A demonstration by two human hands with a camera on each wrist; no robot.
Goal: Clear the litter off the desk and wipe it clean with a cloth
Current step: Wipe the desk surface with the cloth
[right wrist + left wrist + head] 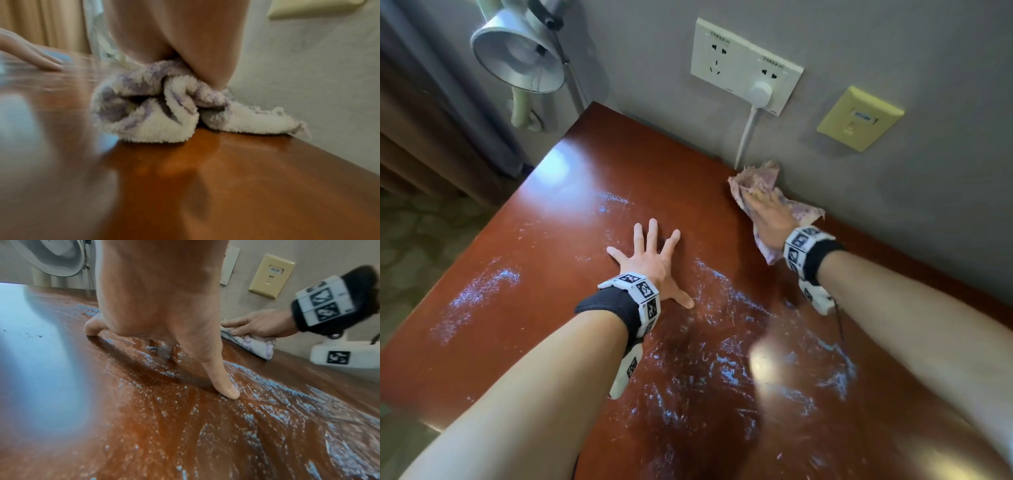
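Both of my arms reach out over the desk (571, 192), and pale blue powder (726, 346) is smeared on the wood close to me. My right hand (768, 214) lies flat on the cloth (756, 186), fingers straight and close together, pushing it down so it rubs the wood. That cloth sits at the far edge of the desk, right up against the wall (893, 51), so I think I am wiping the back strip first. My left hand (650, 262) is spread wide, fingertips and thumb pressing on the desk in the powder. I think it props me up while I lean. Most of the powder is not wiped yet.

Past the desk are a socket (744, 65) with a white plug (760, 93), a yellow plate (859, 118) and a fan (518, 51). I see no litter, but the near edge of the desk is cut off. My right wrist view is blurry, and the cloth hides what is under it.
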